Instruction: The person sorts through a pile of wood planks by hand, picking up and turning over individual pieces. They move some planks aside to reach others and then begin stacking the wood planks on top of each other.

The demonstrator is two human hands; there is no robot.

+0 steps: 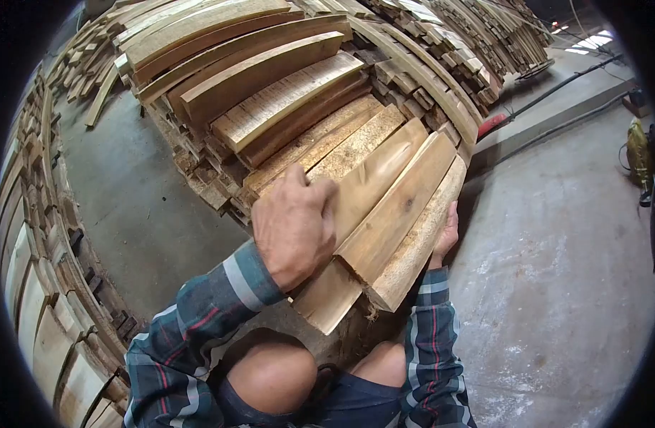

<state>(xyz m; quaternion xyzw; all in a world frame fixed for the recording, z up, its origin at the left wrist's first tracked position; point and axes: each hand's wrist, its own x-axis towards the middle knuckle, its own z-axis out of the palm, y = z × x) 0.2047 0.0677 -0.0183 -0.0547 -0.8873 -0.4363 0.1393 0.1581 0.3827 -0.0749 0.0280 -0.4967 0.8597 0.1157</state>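
My left hand (293, 225) is closed, knuckles up, at the left edge of a smooth wooden board (381, 167) on top of the stack. Its fingertips are hidden behind the knuckles. My right hand (447, 235) is against the outer side of the rough-edged wooden board (416, 239) at the stack's right end; most of its fingers are out of sight. Between the two lies a brown board (402, 207), tilted and overlapping its neighbours. A board end (327, 296) sticks out toward my knees, below my left wrist.
Curved rows of stacked boards (277, 71) continue ahead. More timber piles stand at the far left (35, 285) and back right (477, 36). A black pole with a red end (492, 125) lies at right, near a bottle-like yellowish object (637, 153). Concrete floor (541, 285) extends right.
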